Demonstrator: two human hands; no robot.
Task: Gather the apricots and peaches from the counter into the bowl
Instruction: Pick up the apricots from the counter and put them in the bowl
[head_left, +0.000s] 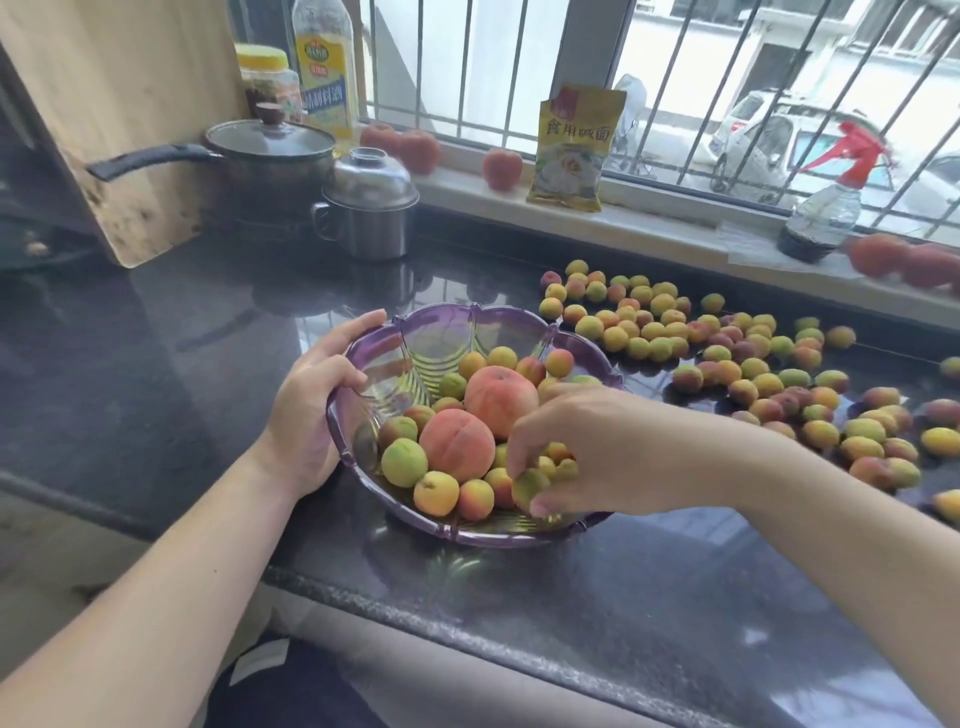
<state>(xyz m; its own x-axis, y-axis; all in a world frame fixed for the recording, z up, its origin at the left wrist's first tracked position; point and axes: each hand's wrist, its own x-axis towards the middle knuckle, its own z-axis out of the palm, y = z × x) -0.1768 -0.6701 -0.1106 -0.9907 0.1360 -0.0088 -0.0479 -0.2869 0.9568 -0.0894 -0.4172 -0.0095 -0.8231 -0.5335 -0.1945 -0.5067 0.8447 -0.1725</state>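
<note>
Head view shows the left hand with its grip curled round the purple bowl's rim on the dark worktop, while the right hand pinches apricots over the bowl beside two peaches.

Bare counter lies left of the bowl; scattered apricots crowd its right.

We see a dark polished stone counter running under a barred window, our landmark. Daylight pours through the window, glinting on the counter below it. A pale sill lies just beneath the window; a wooden board leans far left of it.
</note>
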